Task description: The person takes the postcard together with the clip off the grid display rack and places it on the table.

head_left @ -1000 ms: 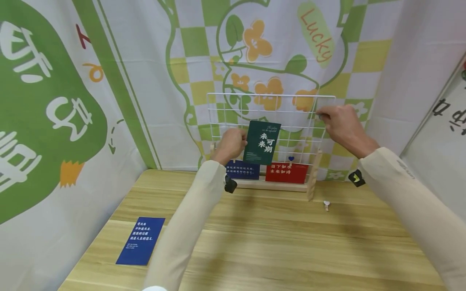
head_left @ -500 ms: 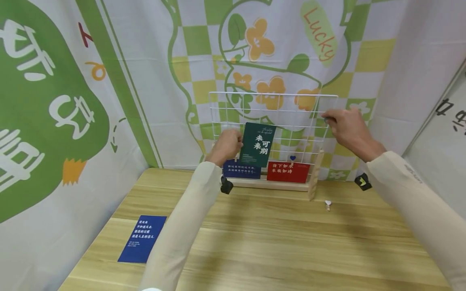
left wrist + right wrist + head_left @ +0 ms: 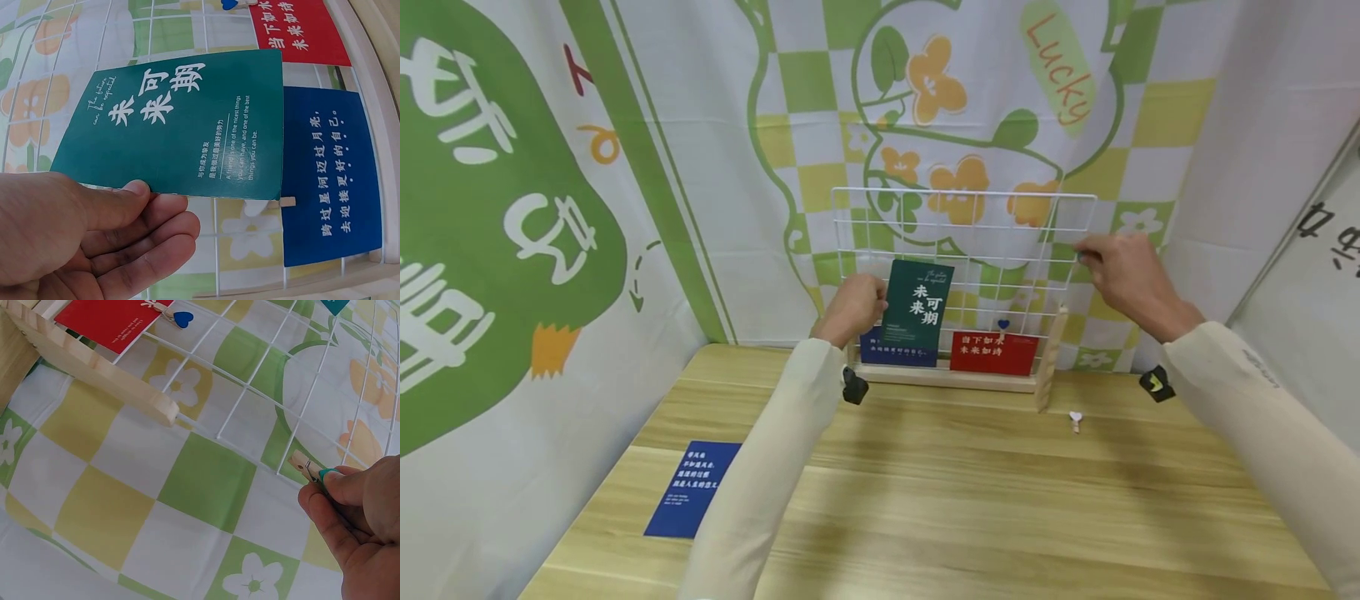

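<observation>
My left hand [image 3: 853, 308] pinches the left edge of a dark green card [image 3: 181, 125] with white lettering, between thumb and fingers. The card is upright in front of a white wire grid [image 3: 962, 192]; whether it touches the wires I cannot tell. In the head view it overlaps a blue card [image 3: 331, 181], held low on the grid by a small wooden clothespin [image 3: 287, 202]. A red card [image 3: 992, 360] hangs to the right under a blue-heart clothespin [image 3: 1003, 325]. By the grid's right edge, my right hand [image 3: 1123, 271] pinches a wooden clothespin [image 3: 305, 465] with a teal decoration.
The grid stands in a wooden base [image 3: 955, 381] with upright side posts at the table's back. A white-heart clothespin [image 3: 1076, 422] lies on the wooden table [image 3: 970, 500], right of the base. Another blue card [image 3: 685, 492] lies at the left, partly behind my left sleeve. Printed curtains [image 3: 805, 83] surround the table.
My left hand has moved the green card left and slightly down, until it covers part of the blue card behind. My right hand has shifted slightly right and down with its clothespin.
</observation>
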Action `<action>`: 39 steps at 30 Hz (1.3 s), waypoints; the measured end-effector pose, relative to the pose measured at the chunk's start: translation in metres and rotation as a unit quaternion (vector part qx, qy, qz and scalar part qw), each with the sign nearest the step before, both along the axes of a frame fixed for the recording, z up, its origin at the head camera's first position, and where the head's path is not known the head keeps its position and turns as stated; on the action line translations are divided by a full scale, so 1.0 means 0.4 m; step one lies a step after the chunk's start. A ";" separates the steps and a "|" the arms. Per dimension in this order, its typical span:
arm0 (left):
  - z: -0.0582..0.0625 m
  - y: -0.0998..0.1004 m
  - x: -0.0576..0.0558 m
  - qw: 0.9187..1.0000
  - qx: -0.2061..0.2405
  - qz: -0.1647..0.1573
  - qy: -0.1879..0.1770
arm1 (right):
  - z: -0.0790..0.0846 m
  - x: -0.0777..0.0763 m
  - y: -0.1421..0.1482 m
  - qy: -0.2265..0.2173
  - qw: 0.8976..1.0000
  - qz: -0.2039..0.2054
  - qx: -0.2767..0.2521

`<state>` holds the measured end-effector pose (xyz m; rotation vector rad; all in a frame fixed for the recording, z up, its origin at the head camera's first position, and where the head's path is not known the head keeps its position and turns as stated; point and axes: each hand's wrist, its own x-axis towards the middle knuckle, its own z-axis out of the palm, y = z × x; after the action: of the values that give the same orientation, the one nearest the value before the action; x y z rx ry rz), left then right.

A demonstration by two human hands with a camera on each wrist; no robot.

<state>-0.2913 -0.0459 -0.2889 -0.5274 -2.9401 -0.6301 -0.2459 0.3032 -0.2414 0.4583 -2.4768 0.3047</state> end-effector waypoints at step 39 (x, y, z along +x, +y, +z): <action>-0.045 -0.101 0.007 0.999 -0.038 -0.001 0.007 | -0.061 0.018 0.061 -0.015 1.000 -0.005 0.020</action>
<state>-0.2886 -0.0864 -0.3070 -0.5388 -2.9602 -0.5135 -0.2386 0.3275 -0.2659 0.4603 -2.5183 0.2610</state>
